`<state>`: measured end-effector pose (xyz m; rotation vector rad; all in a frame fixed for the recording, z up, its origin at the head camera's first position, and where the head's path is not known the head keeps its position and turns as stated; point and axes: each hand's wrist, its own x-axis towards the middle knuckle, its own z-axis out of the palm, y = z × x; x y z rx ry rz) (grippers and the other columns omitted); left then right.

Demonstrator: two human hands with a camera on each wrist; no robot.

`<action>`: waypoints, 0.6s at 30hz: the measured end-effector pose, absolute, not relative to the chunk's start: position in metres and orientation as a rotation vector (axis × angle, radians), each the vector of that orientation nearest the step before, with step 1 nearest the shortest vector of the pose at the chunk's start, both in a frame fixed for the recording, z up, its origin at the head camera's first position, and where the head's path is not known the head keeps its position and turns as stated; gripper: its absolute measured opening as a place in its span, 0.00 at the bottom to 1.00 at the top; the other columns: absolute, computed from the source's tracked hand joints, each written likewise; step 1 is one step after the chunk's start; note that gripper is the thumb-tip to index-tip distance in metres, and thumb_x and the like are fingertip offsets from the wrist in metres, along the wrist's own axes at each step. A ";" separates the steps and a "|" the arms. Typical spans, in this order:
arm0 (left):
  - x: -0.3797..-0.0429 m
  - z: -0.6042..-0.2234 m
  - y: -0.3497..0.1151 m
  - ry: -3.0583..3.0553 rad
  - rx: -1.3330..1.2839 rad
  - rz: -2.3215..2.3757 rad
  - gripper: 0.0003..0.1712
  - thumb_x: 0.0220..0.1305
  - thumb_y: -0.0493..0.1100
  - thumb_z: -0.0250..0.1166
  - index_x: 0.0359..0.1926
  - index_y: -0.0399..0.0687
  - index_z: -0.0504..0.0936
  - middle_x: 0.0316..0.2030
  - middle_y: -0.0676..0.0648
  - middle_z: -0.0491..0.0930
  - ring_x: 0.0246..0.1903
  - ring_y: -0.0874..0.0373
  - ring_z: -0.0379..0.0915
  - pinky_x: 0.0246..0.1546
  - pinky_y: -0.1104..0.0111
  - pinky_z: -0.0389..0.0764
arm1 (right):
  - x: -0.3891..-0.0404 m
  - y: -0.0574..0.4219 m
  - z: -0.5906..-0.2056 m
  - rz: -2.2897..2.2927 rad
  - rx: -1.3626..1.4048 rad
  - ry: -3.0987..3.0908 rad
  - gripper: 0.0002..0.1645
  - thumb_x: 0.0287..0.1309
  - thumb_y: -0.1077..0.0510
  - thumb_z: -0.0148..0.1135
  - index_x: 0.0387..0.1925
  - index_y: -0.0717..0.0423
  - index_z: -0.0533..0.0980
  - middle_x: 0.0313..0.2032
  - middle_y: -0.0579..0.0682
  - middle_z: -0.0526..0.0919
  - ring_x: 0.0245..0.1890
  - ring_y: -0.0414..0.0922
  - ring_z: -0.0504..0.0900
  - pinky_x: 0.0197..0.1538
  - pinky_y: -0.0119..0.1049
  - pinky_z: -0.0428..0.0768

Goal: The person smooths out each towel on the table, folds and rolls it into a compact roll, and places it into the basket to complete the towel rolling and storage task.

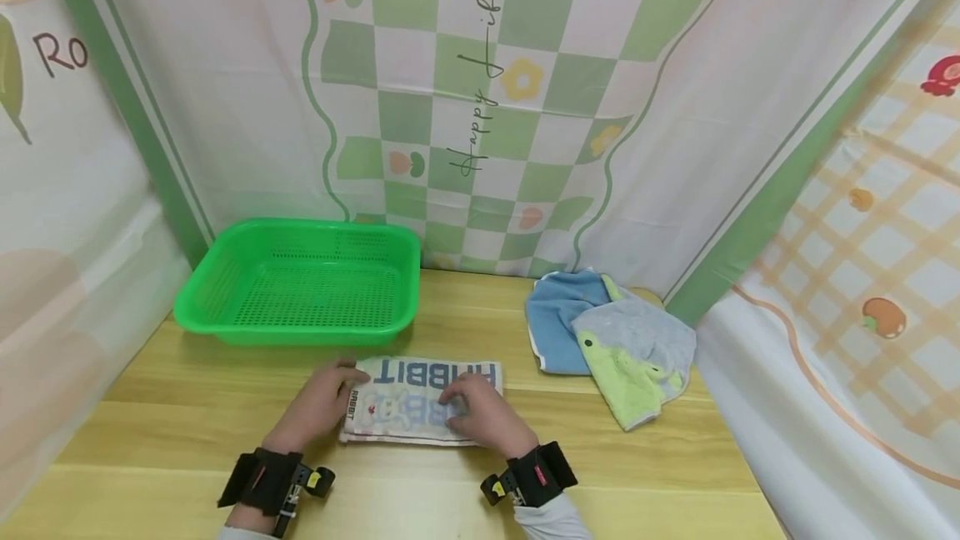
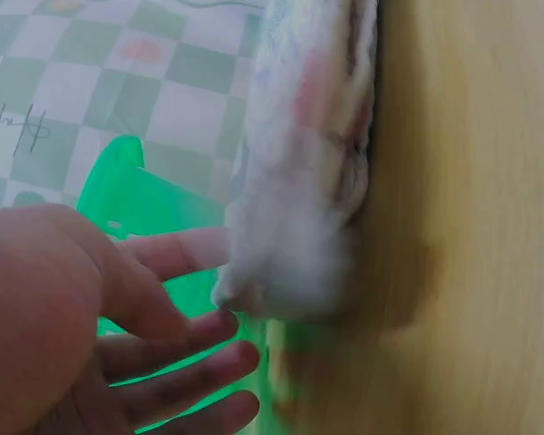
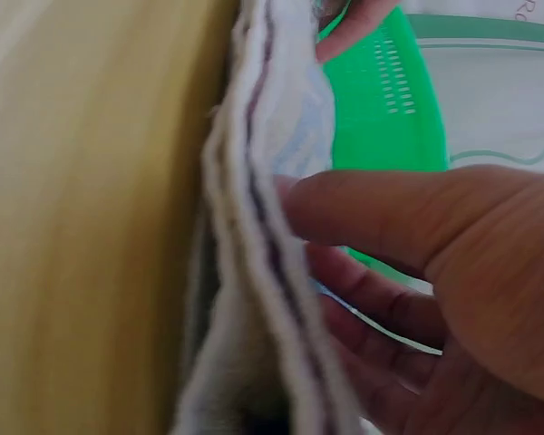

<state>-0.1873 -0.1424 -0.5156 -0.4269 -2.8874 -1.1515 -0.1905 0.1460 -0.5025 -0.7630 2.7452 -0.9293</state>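
A folded towel [image 1: 420,402] printed with "RABBIT" lettering and a pale bear-like figure lies flat on the wooden table. My left hand [image 1: 321,402] is at its left end, index fingertip touching the top; in the left wrist view the fingers [image 2: 208,362] are spread loosely beside the towel's end. On the right part of the towel rests my right hand [image 1: 487,415], fingertips on the printed face. The right wrist view shows the thumb [image 3: 372,213] against the upper side and the towel's stacked layers [image 3: 263,227] along the near edge.
A green perforated basket [image 1: 300,332] stands at the back left, behind the towel. To the right lie a blue cloth [image 1: 558,323] and, partly over it, a crumpled grey and yellow-green towel [image 1: 637,348]. Printed curtains [image 1: 480,107] hang behind and along both sides of the table.
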 end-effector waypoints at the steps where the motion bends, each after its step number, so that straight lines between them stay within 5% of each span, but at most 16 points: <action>1: -0.186 -0.515 -0.142 -2.906 -0.441 -1.152 0.16 0.70 0.30 0.55 0.54 0.35 0.84 0.62 0.26 0.71 0.61 0.28 0.69 0.62 0.37 0.71 | -0.190 0.147 -0.504 -0.924 -0.759 2.746 0.17 0.48 0.66 0.74 0.43 0.56 0.85 0.47 0.51 0.85 0.52 0.52 0.80 0.60 0.49 0.78; 8: -0.180 -0.515 -0.133 -3.009 -0.532 -1.049 0.29 0.70 0.44 0.63 0.67 0.34 0.74 0.70 0.21 0.59 0.68 0.21 0.56 0.66 0.31 0.60 | -0.189 0.154 -0.504 -0.887 -0.765 2.799 0.17 0.48 0.64 0.75 0.43 0.57 0.85 0.48 0.52 0.83 0.53 0.53 0.79 0.60 0.50 0.79; 18: -0.174 -0.518 -0.106 -2.883 -0.556 -0.794 0.30 0.63 0.33 0.65 0.66 0.31 0.73 0.69 0.22 0.61 0.69 0.23 0.56 0.69 0.35 0.60 | -0.172 0.165 -0.507 -0.823 -0.649 2.864 0.20 0.51 0.58 0.76 0.47 0.56 0.83 0.48 0.51 0.80 0.53 0.51 0.76 0.57 0.48 0.79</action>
